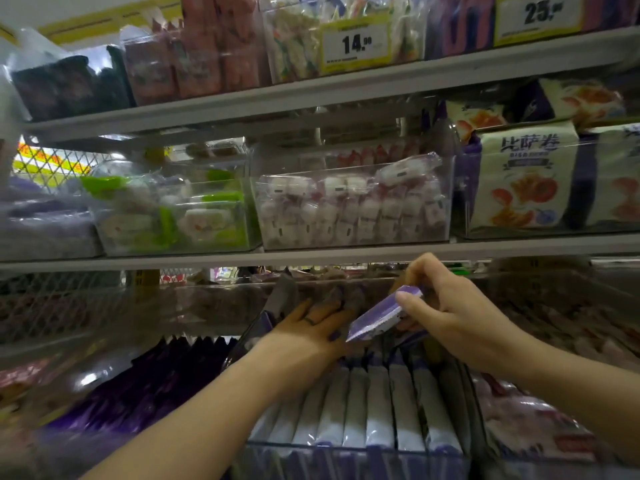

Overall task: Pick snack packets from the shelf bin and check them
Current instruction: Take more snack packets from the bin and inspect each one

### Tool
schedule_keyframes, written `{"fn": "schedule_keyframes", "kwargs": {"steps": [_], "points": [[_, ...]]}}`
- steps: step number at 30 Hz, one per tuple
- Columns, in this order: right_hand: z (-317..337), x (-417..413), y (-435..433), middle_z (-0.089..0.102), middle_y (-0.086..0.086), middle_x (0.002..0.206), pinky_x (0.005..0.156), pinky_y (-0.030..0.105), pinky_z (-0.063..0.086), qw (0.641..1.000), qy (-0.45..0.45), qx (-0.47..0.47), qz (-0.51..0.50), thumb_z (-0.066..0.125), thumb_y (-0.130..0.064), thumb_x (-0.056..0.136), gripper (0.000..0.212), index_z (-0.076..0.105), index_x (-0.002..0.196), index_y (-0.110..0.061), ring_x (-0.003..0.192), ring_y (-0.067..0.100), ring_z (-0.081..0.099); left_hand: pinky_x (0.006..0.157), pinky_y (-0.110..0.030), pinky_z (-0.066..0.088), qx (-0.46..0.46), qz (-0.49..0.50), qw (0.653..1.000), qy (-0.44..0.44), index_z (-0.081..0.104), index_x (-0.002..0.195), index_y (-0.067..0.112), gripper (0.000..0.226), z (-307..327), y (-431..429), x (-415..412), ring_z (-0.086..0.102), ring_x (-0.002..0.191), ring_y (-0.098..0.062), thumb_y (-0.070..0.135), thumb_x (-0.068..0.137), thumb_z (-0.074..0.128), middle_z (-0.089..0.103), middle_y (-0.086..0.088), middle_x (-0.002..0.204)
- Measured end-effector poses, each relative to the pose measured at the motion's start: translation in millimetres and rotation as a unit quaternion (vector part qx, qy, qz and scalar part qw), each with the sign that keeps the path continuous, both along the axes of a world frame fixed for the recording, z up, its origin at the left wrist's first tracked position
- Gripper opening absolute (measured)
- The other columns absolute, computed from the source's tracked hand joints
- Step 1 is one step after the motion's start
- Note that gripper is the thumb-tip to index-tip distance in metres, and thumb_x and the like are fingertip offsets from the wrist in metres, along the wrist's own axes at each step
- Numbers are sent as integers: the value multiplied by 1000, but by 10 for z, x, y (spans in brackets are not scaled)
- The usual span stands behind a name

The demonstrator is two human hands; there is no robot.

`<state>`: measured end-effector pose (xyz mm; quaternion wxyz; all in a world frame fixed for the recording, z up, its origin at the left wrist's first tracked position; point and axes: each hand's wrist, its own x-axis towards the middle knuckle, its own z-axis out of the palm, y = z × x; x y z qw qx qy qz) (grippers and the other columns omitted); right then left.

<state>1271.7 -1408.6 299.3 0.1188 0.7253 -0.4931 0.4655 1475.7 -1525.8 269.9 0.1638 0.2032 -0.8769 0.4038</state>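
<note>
head view: my right hand [446,306] pinches a purple packet [375,318] by its end, just above the clear bin [346,448]; my left hand [311,327] lies flat, fingers straight, at the bin's back. looks light, crinkly, slippery; i'd hold the edges.

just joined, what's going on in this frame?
A person stands at a store shelf. Their right hand pinches a purple packet, held above the clear bin. Their left hand reaches with straight fingers toward the back of that bin, onto the packets there. A row of white-and-purple packets stands upright in the bin.
</note>
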Motion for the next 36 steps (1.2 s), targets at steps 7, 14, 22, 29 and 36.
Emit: {"fn": "schedule_keyframes", "kwargs": {"steps": [7, 14, 22, 29, 36], "points": [[-217, 185, 399, 65, -12, 81, 61, 28, 56, 996, -72, -53, 30, 59, -49, 81, 18, 59, 90, -34, 64, 9, 64, 113, -34, 25, 87, 39, 992, 87, 39, 143, 29, 42, -89, 332, 99, 33, 140, -21, 29, 101, 38, 33, 0, 155], [-823, 656, 611, 68, -11, 88, 53, 20, 48, 971, -165, -104, 140, 66, -5, 88, 19, 60, 90, -24, 63, 7, 62, 89, -38, 53, 491, -179, 668, 530, 75, 96, 15, 41, -520, 903, 223, 70, 95, -21, 33, 104, 39, 76, -2, 96], [-1881, 1116, 742, 44, -17, 140, 96, 16, 46, 953, -211, 25, 217, 66, -10, 89, 52, 45, 128, -38, 126, 4, 50, 94, -48, 53, 644, -335, 376, 576, 49, 137, 10, 62, -1388, 1284, 461, 64, 114, -30, 47, 87, 51, 65, -14, 126], [-2477, 1280, 690, 57, -12, 129, 98, 32, 51, 922, -277, 144, 229, 68, -31, 86, 67, 36, 144, -26, 117, 2, 57, 79, -20, 54, 515, -230, 541, 623, 54, 125, 15, 39, -1992, 1407, 622, 68, 104, -11, 37, 93, 55, 72, 5, 113], [-2663, 1189, 483, 72, 7, 113, 97, 47, 51, 806, -496, 190, 262, 59, -44, 77, 54, 62, 121, -14, 107, 21, 68, 86, -28, 55, 517, -181, 599, 584, 54, 122, 21, 40, -2516, 1336, 487, 67, 104, -8, 43, 89, 58, 70, 7, 112]]}}
